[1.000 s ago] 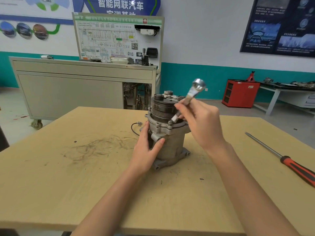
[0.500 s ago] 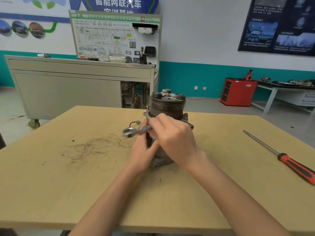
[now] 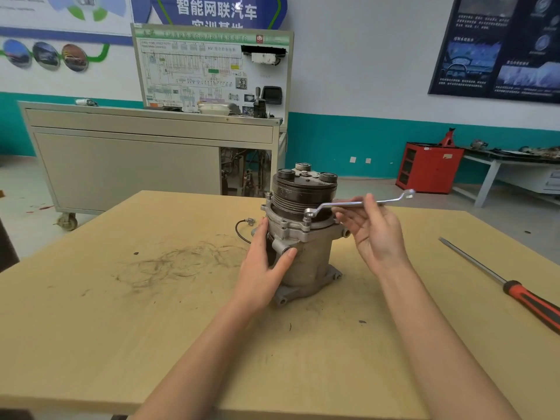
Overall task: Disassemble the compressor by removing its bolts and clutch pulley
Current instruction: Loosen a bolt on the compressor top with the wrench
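Note:
A grey compressor (image 3: 306, 262) stands upright on the wooden table (image 3: 121, 328), its dark grooved clutch pulley (image 3: 303, 189) on top. My left hand (image 3: 263, 268) grips the housing's left side, thumb across the front. A silver ring spanner (image 3: 357, 204) lies roughly level, its left ring end seated on a bolt (image 3: 307, 219) on the front flange. My right hand (image 3: 375, 234) pinches the spanner's shaft near the middle, to the right of the pulley.
A red-handled screwdriver (image 3: 515, 294) lies on the table at the right. A black wire (image 3: 242, 228) trails from the compressor's left. Behind the table stand a grey wheeled cabinet (image 3: 127, 165) and a red cabinet (image 3: 428, 168).
The spanner swung from the compressor's left side across to the right. It now sits level with its ring end on a front flange bolt. My left hand kept its grip on the housing.

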### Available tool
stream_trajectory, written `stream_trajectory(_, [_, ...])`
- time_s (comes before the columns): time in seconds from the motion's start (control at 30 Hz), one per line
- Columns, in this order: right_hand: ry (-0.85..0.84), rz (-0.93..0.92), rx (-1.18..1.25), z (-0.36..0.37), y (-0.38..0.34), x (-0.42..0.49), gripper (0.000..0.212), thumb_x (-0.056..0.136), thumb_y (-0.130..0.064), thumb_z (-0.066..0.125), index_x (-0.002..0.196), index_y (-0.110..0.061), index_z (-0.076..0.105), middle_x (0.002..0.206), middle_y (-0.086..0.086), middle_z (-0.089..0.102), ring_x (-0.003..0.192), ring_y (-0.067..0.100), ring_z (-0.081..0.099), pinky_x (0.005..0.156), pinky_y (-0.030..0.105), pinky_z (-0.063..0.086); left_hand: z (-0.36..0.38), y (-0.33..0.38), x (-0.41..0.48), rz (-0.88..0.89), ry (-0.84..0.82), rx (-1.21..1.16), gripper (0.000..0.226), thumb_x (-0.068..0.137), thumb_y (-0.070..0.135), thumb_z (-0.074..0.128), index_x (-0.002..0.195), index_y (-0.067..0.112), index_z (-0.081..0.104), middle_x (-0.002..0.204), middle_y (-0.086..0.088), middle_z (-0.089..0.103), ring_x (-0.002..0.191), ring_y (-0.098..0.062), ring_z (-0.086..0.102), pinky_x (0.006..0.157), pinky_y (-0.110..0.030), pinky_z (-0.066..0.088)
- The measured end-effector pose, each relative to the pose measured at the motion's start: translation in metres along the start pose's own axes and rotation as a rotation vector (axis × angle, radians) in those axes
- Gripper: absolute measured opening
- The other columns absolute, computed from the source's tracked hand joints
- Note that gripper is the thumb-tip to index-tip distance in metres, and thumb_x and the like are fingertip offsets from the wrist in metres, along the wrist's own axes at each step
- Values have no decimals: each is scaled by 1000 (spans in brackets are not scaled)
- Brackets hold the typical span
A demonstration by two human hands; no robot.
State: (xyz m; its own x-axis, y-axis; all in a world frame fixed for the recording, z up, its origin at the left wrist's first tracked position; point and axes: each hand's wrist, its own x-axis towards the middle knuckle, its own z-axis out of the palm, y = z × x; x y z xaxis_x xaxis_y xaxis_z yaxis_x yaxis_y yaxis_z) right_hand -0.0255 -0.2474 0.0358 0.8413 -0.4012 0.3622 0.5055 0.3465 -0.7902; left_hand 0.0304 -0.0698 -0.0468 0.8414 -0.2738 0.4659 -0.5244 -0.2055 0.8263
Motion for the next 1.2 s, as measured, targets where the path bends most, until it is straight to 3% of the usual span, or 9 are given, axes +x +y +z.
stream_trajectory(0.13, [30,-467,-557,9,-18,-16,29,98,-25,43,81,-14,64,68,1,72,63,18,71,57,24,57,1,1,-1,-1,-6,-12,94,75,74,45,152,35,9,147,29,17,139,7,15,114,-24,18])
stream_trajectory(0.37, [-244,-1145,-1304,61,-28,-33,36,91,-25,50,77,5,66,64,13,64,52,25,61,45,37,52,1,1,0,10,-1,-31,95,75,71,46,152,31,10,151,25,17,140,8,14,114,-22,16])
stream_trajectory(0.53, [-344,-1271,-1608,81,-15,-46,18,86,-17,66,78,-2,67,65,11,62,49,21,60,39,25,45,2,-3,2,34,1,-8,81,79,63,47,148,26,27,152,15,30,139,0,28,113,-24,27])
stream_trajectory(0.67, [-314,-1318,-1805,89,5,-58,8,81,-6,61,77,-6,68,66,7,62,52,16,61,41,23,46,3,-3,2,24,2,-13,66,70,60,43,114,12,57,105,3,62,103,-15,59,72,-21,44])
stream_trajectory(0.77, [-291,-1395,-1681,76,6,-54,5,81,-8,66,77,-6,68,68,6,61,54,15,59,44,22,43,2,-5,3,42,8,-2,76,72,62,46,128,10,51,127,-6,57,119,-22,52,91,-35,46])
stream_trajectory(0.83, [-278,-1297,-1373,55,5,-47,14,88,-11,58,80,-4,67,73,7,63,57,15,60,48,22,47,1,-3,1,34,4,-4,84,77,65,47,147,21,32,152,7,34,138,-8,32,112,-31,29])
stream_trajectory(0.93, [-138,-588,-583,24,0,-35,25,97,-12,41,83,-9,62,82,0,69,69,17,69,61,26,56,1,0,-1,19,5,-23,94,74,73,46,152,32,12,148,26,18,137,9,16,112,-20,17])
stream_trajectory(1.03, [-87,18,-68,-1,-2,-16,30,101,-10,33,88,-5,59,79,7,71,71,22,70,61,25,56,1,-1,0,-11,2,-25,95,73,75,45,152,35,11,154,23,18,140,5,16,116,-28,19])
stream_trajectory(1.2, [-7,102,54,-2,-1,0,32,101,-20,36,89,-2,59,77,13,72,72,21,71,60,22,56,0,0,-1,-11,-4,-12,95,73,75,45,152,35,11,157,20,18,141,2,18,118,-36,22])
